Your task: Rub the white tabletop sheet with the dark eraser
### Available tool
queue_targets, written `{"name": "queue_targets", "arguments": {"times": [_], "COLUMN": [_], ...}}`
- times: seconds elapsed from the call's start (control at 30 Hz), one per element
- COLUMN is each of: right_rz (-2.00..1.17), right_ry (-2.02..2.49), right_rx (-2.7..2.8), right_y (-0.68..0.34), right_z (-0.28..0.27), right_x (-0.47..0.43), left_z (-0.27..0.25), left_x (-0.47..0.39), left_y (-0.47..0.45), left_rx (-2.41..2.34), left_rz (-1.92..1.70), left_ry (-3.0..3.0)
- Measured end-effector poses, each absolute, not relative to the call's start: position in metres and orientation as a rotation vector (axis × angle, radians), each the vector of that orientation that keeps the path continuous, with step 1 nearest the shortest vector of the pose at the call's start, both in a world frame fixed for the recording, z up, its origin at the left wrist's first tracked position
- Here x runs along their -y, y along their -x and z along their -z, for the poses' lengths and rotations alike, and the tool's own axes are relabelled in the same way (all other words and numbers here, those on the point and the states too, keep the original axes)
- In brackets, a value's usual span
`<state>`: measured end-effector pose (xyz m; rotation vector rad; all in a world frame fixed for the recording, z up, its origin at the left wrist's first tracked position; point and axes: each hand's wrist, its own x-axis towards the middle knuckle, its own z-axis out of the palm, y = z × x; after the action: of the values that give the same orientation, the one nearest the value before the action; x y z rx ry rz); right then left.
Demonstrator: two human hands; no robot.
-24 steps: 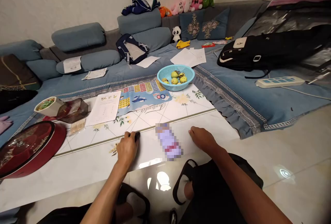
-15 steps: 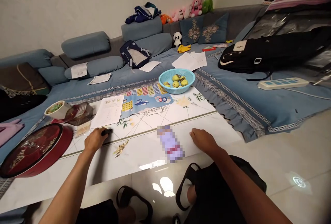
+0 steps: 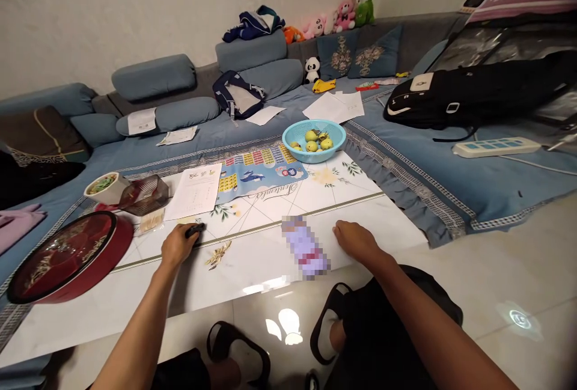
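Note:
My left hand (image 3: 178, 243) is closed around a small black object (image 3: 195, 231), whose dark end sticks out past the fingers; its kind I cannot make out. The hand rests low over the white table (image 3: 252, 246), just left of a small heap of shells or husks (image 3: 219, 254). My right hand (image 3: 357, 242) is curled on the table's right part, knuckles up, and whatever is inside it is hidden. Between the hands lies a pixelated purple oblong (image 3: 305, 249), nearer the right hand and apart from it.
A red round lidded snack box (image 3: 124, 240), a brown mesh basket (image 3: 146, 195) and a potted plant (image 3: 106, 187) stand left. Behind are papers (image 3: 193, 190), a blue printed mat (image 3: 252, 181) and a blue colander (image 3: 314, 155) of fruit. A blue sofa (image 3: 406, 173) surrounds the table.
The whole view has shifted slightly, so things sit a little further right. My left hand has moved slightly right with the black object; my right hand stays curled in nearly the same place.

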<state>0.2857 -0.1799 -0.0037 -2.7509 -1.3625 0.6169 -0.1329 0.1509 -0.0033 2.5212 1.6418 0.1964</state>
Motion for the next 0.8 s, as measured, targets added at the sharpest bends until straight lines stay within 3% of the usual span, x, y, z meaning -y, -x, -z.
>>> {"name": "queue_targets", "arguments": {"times": [0.2, 0.3, 0.43, 0.63, 0.8], "right_rz": [-0.624, -0.640, -0.654, -0.639, -0.650], "right_ry": [2.745, 2.723, 2.680, 2.707, 2.651], "right_rx": [1.378, 1.371, 1.361, 1.408, 1.461], "right_y": [-0.282, -0.281, -0.283, -0.283, -0.280], "right_z": [0.000, 0.000, 0.001, 0.005, 0.011], "right_x": [0.175, 0.178, 0.182, 0.173, 0.176], "left_z": [0.000, -0.005, 0.006, 0.013, 0.006], "left_x": [-0.113, -0.099, -0.070, -0.031, -0.035], "left_y": [0.118, 0.158, 0.176, 0.077, 0.114], "left_rx": [-1.088, -1.521, -2.280, -2.004, -1.862], "left_rz": [-0.332, -0.439, -0.187, -0.323, -0.530], "left_ry": [-2.519, -2.390, -2.122, -2.179, -2.119]}}
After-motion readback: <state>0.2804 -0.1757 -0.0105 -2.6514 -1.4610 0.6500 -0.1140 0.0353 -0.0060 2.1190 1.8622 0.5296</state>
